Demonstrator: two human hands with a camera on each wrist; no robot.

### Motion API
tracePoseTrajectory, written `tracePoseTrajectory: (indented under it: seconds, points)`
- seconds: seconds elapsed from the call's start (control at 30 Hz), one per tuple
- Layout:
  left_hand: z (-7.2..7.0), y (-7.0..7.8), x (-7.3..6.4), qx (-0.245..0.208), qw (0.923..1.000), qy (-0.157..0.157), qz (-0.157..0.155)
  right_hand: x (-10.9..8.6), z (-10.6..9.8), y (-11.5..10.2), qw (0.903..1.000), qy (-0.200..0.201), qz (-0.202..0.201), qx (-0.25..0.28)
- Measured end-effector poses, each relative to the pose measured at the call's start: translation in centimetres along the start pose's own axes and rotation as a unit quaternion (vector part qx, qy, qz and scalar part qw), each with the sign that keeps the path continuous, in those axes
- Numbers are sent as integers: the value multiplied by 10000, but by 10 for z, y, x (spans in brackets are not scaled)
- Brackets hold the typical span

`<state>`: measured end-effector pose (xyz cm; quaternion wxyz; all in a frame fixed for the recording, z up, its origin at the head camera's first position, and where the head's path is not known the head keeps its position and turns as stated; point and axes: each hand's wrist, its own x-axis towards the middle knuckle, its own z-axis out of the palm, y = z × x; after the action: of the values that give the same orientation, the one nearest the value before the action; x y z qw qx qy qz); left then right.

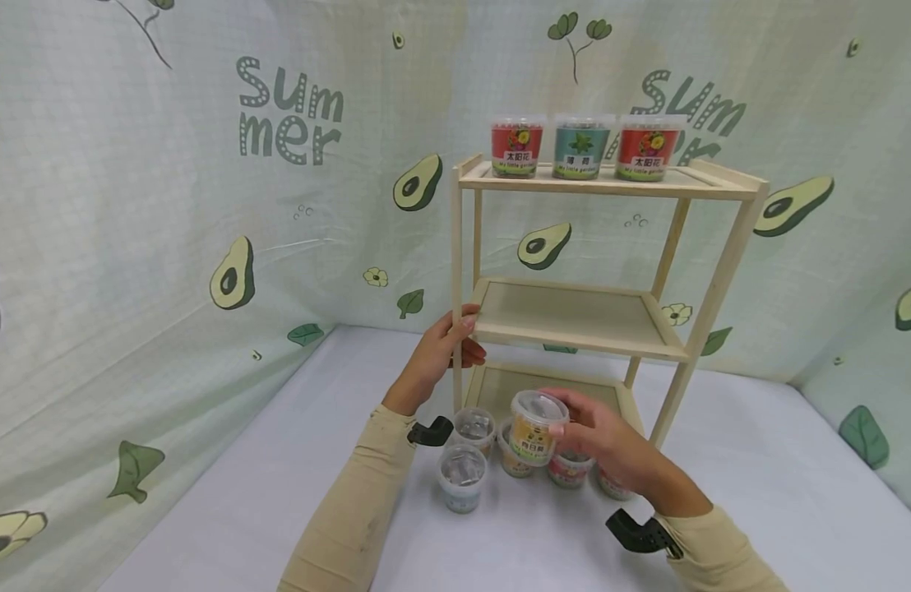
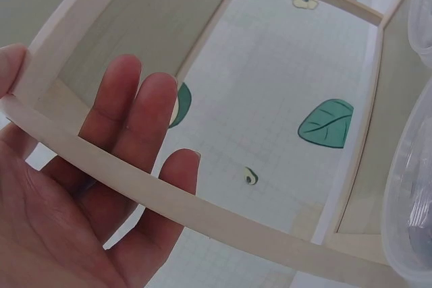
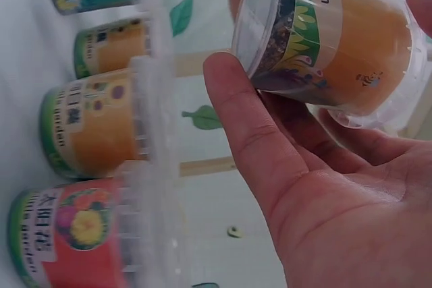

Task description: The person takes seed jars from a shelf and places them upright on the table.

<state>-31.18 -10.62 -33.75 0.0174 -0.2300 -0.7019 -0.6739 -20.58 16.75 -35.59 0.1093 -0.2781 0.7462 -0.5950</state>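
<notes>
My right hand (image 1: 611,444) grips a clear-lidded plastic cup (image 1: 532,436) with an orange label, lifted above other cups; in the right wrist view the held cup (image 3: 344,38) lies between fingers and thumb, with dark material inside. My left hand (image 1: 429,358) holds the left front post (image 2: 202,219) of a wooden shelf rack, its thumb near the middle shelf (image 1: 574,312) and its fingers reaching behind the post. Below the held cup stand a blue-labelled cup (image 1: 463,485), orange-labelled cups (image 1: 515,460) and red-labelled cups (image 1: 570,470).
On the top shelf (image 1: 692,179) stand a red cup (image 1: 516,148), a teal cup (image 1: 580,148) and another red cup (image 1: 646,150). The bottom shelf (image 1: 544,381) lies partly behind my right hand. A printed cloth (image 1: 315,222) hangs behind the white table surface (image 1: 278,493).
</notes>
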Motion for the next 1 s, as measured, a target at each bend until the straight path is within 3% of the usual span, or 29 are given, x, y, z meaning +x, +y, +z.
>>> tracePoseTrajectory:
  seconds: [0.5, 0.8, 1.0]
  points:
    - [0, -1, 1, -36, 10000, 24, 23, -12, 11, 22, 9987, -308, 243, 338]
    - [0, 2, 3, -26, 10000, -25, 51, -15, 11, 27, 9991, -384, 185, -20]
    - [0, 0, 1, -17, 10000, -14, 7, -15, 16, 29, 9990, -377, 223, 19]
